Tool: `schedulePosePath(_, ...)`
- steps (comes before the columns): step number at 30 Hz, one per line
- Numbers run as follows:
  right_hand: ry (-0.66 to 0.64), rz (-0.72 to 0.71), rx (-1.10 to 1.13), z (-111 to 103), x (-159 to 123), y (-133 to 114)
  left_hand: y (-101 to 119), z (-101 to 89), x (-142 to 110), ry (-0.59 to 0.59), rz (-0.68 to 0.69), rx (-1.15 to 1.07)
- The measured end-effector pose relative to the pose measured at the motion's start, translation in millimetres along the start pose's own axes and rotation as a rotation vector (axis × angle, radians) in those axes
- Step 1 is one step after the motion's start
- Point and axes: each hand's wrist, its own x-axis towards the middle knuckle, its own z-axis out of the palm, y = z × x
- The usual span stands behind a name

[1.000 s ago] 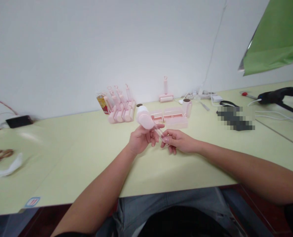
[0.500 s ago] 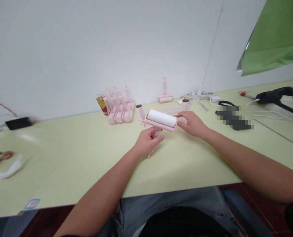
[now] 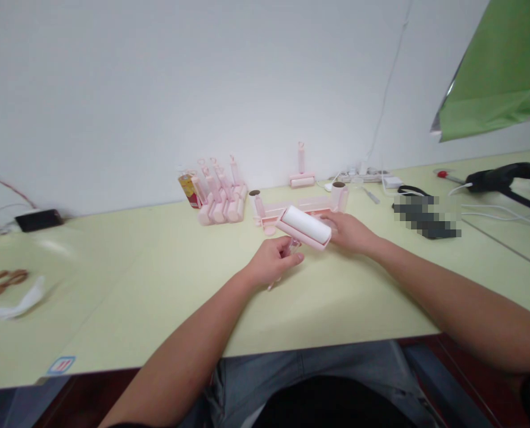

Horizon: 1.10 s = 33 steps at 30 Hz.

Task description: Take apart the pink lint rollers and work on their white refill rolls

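Observation:
My left hand (image 3: 273, 261) is closed around the clear handle of a lint roller (image 3: 307, 226), whose white roll sits in a pink frame, tilted down to the right. Just behind the roll's right end, my right hand (image 3: 351, 230) has its fingers stretched toward a pink trough-shaped part (image 3: 282, 211); the roller hides some of them, and I cannot tell whether they touch it. Two upright pink-white pieces with brown round tops, a left one (image 3: 256, 205) and a right one (image 3: 339, 196), stand by the trough's ends.
Several pink lint rollers (image 3: 222, 205) stand grouped at the back left, beside a yellow-red package (image 3: 188, 189). Another lint roller (image 3: 301, 178) stands against the wall. A power strip (image 3: 365, 176), cables and a black strapped object (image 3: 505, 178) lie right; a black phone-like object (image 3: 39, 220) lies left.
The lint roller has moved slightly right and toward me and tilts more steeply. My right hand has shifted slightly and now sits behind the roll's end. The view has shifted a little.

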Motion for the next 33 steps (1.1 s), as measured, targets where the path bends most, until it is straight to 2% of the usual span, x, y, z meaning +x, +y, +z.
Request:
schedulePosePath(2, 0.099, 0.107, 0.12, -5.3, 2.0, -4.0, 0.3, 0.2, 0.3, 0.006, 0.002, 0.006)
schedulePosePath(4, 0.15, 0.25, 0.398, -10.1, 3.1, -9.3, 1.1, 0.4, 0.3, 0.008, -0.005, -0.001)
schedulePosePath(7, 0.087, 0.353, 0.874, -12.8, 1.7, -18.7, 2.2, 1.0, -0.2, -0.015, -0.026, -0.039)
schedulePosePath(9, 0.063, 0.345, 1.021, -11.1, -0.6, -23.8, 2.2, 1.4, -0.5, -0.032, -0.044, -0.055)
schedulePosePath(23, -0.013, 0.312, 1.025, 0.6, -6.9, -31.7, 3.6, 2.6, -1.2, -0.089, -0.075, -0.07)
schedulePosePath(33, -0.056, 0.28, 0.99, 1.9, -10.6, -35.8, -2.3, 4.4, 1.2, -0.066, -0.068, -0.048)
